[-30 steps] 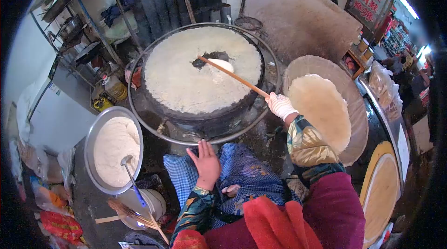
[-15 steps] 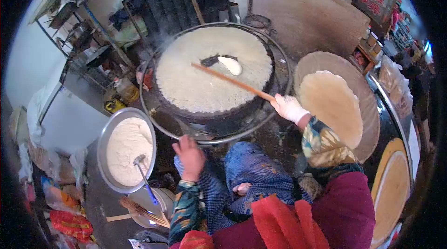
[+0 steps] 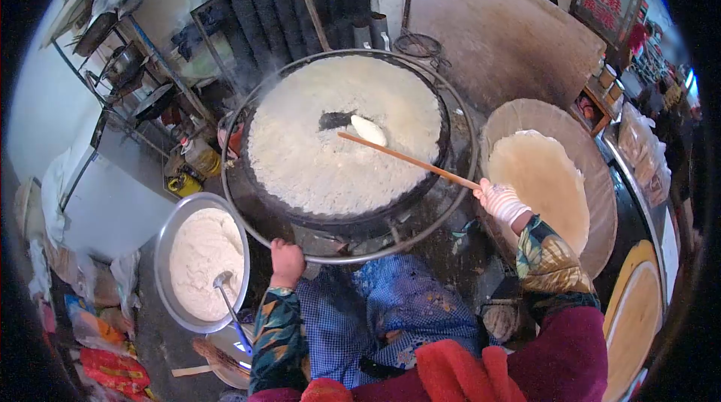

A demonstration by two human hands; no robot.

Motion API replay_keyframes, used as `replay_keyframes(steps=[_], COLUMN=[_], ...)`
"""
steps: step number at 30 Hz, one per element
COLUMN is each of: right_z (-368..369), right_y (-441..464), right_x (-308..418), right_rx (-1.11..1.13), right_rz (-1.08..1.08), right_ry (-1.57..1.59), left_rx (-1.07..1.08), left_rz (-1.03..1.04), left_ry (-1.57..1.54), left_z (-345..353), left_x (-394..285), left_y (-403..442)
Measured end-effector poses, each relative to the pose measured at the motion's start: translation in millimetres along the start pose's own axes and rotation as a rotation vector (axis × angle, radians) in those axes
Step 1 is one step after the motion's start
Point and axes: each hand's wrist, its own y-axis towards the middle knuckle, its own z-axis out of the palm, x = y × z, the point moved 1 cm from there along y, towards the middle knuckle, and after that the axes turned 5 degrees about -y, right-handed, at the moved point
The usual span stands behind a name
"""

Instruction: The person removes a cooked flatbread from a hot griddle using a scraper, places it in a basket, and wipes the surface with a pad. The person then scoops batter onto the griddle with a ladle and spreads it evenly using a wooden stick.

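Observation:
A large round griddle is covered by a pale layer of batter [image 3: 315, 161], with a dark bare patch near its middle. Beside that patch lies a white lump of batter [image 3: 369, 131]. My right hand [image 3: 502, 201], in a striped glove, grips a long wooden stick [image 3: 420, 164] whose far end is over the batter, just below the lump. My bare left hand [image 3: 288, 262] is closed at the near left part of the metal ring [image 3: 353, 259] around the griddle. To its left stands a metal basin [image 3: 163, 267] of thick batter with a blue-handled ladle [image 3: 234, 315].
At the right, a thin round flatbread [image 3: 541, 184] lies on a round woven tray [image 3: 603, 207]. A round wooden board [image 3: 635, 327] stands lower right. Oil bottles [image 3: 201, 157] and a rack [image 3: 161, 49] are at the left. A brush [image 3: 224, 363] lies near the basin.
My left hand has gone from open above my lap to closed at the ring. The stick's tip has moved from the dark patch to below the white lump. The view has shifted a little.

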Motion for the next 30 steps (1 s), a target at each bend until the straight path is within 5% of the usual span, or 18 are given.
replay_keyframes(steps=[3,6,8,11,12,14,16,22,24,30], right_z=[-31.8,-28.5,-46.3,-22.3,-21.9,-45.8,-41.7,6.8,10.0,17.6], right_y=[17.5,51.5,57.2,43.7,24.8,-16.2,-43.8,-94.2,-101.0,-88.4], right_x=[17.1,49.4,93.4,151.9,172.5,222.0,226.2,187.0,200.7,228.3], right_rx=[0.036,-0.107,0.13,0.33,0.276,0.378,0.288,-0.061,0.034,0.158], right_rz=[0.056,-0.008,-0.01,0.137,0.028,0.206,0.128,0.396,0.517,0.405], right_ry=[-0.054,-0.254,-0.304,0.337,0.512,0.994,1.168,1.505,1.558,1.542], left_rx=[0.215,0.124,0.116,0.172,0.227,0.191,0.225,0.136,0.121,0.028], left_rz=[-0.026,-0.009,-0.029,-0.053,-0.026,-0.027,-0.012,0.032,0.024,-0.008], left_ry=[0.106,0.21,0.202,0.218,0.265,0.268,0.297,0.237,0.259,0.176], left_z=[-8.1,8.5,17.5,41.9,11.7,17.9,9.5,32.1,31.2,11.0], left_x=[37.1,78.6,104.3,142.1,135.1,150.7,154.2,171.8,168.9,116.6], left_y=[14.0,22.6,32.6,52.1,52.4,58.8,64.7,71.6,67.1,33.5])
